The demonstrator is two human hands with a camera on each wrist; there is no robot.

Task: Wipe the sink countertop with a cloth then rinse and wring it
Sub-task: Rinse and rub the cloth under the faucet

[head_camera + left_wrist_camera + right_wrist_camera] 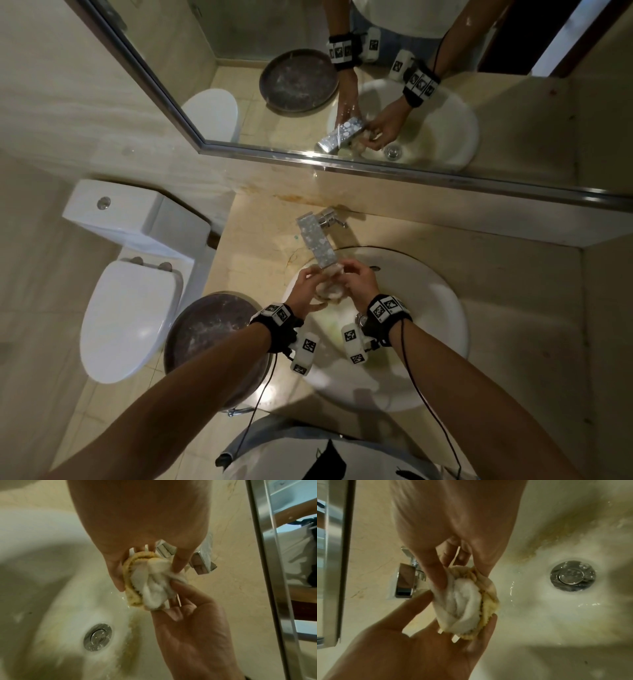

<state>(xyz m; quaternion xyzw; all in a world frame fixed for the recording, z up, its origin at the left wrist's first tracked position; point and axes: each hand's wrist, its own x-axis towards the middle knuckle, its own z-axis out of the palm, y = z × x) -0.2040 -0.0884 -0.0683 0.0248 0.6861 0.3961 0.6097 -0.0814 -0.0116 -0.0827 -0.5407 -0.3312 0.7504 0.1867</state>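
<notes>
**Both hands bunch the cloth under the tap**

Nearest, two bare forearms with black wrist straps reach out over the round white ceramic sink [442,308]. The left hand [306,291] and right hand [359,282] meet above the far left part of the basin, both gripping the crumpled white-and-yellow terry cloth [330,286]. In the wrist views the cloth is a tight wad: the left grip has thumb and fingers curled round its yellow edge, and the right grip pinches the white folds from the other side. Below it lies the round chrome drain plug [97,637], with drops and a yellowish streak on the bowl. Just beyond the cloth stands the square chrome tap [317,240] on the beige marble surface [496,267]. Farther off are the steel-framed wall mirror [342,85] and, left, a white toilet [130,298].
</notes>
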